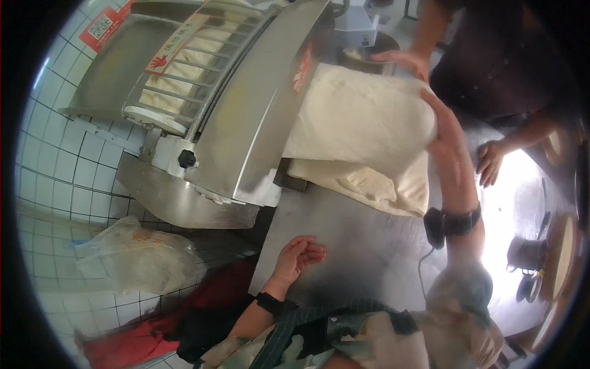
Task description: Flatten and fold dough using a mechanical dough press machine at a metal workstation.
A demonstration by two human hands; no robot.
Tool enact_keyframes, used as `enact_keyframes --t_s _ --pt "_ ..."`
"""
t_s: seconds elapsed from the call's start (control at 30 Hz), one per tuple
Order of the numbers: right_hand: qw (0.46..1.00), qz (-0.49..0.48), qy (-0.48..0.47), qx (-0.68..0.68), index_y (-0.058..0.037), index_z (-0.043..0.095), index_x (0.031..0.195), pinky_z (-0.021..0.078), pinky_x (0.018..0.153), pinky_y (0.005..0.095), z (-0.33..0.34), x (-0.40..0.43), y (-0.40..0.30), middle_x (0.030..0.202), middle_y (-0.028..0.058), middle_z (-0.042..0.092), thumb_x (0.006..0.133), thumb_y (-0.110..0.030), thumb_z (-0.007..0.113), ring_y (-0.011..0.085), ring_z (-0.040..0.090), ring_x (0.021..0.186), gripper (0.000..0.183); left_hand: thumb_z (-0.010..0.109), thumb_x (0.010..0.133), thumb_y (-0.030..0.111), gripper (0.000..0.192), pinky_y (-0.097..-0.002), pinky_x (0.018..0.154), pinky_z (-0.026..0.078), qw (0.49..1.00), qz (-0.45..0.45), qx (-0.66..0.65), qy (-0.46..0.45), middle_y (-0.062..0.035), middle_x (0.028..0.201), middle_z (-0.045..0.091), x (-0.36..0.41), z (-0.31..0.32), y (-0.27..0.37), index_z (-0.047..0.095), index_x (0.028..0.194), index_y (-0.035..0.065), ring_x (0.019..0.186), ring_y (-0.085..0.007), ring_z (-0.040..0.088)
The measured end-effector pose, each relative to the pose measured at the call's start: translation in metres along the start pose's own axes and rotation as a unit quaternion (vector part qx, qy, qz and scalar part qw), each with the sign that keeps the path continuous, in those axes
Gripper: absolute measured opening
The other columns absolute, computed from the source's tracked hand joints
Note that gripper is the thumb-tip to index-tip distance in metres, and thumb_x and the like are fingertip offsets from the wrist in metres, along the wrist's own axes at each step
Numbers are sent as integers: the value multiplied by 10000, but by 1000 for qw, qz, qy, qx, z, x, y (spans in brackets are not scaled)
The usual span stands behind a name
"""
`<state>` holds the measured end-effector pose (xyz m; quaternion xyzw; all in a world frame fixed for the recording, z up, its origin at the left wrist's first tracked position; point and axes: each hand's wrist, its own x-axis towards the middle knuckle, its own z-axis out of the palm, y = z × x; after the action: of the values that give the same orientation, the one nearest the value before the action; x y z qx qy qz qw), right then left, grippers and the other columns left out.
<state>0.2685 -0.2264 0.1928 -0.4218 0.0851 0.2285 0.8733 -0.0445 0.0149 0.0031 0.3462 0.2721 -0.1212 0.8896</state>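
Note:
A wide sheet of pale dough (364,115) comes out from under the slanted metal cover of a dough sheeter (258,101). Its right end bends over in a rounded fold, and a lower layer of dough (368,184) lies beneath on the steel table (355,244). Against that fold rests my right hand (442,122); it is blurred, and whether the fingers grip the dough cannot be told. My left hand (299,258) hovers by the table's left edge, palm turned inward, fingers loosely curled around nothing. Both wrists wear black bands.
A co-worker stands across the table, one hand (408,62) by the dough's far corner, the other (492,161) near the tabletop. More dough (179,78) shows behind the sheeter's guard bars (193,80). A plastic bag (143,258) is at left; a dark container (528,253) is at right.

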Motion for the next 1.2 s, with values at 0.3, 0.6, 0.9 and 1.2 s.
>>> enact_keyframes --t_s 0.3,0.6,0.9,1.2 --pt "637 -157 355 -666 -125 477 1348 473 864 430 -131 12 63 1066 204 623 857 -335 607 361 591 1034 550 447 995 178 245 -452 829 551 1000 -7 16 8 -207 1020 645 5 -2 -8 532 1131 -8 926 -327 659" --pt "909 -191 -115 -353 -29 518 1290 491 840 298 54 45 151 1181 125 613 954 -232 527 178 603 1016 392 468 994 197 248 -438 840 549 999 11 -16 -43 -210 1002 638 1 -9 -3 506 1138 -1 947 -331 652" --pt "984 18 -24 -176 -13 508 1241 501 806 348 122 149 256 1133 118 607 922 -199 552 203 603 980 373 425 1008 178 220 -444 881 526 999 -24 -14 -39 -189 998 640 1 1 -3 537 1110 19 956 -318 647" --pt "998 0 -47 -44 -10 546 1152 516 753 383 144 132 190 1053 99 626 898 -159 569 224 620 905 295 416 1008 179 239 -444 880 528 999 -6 31 -13 -185 988 642 0 8 7 535 1123 7 935 -314 649"
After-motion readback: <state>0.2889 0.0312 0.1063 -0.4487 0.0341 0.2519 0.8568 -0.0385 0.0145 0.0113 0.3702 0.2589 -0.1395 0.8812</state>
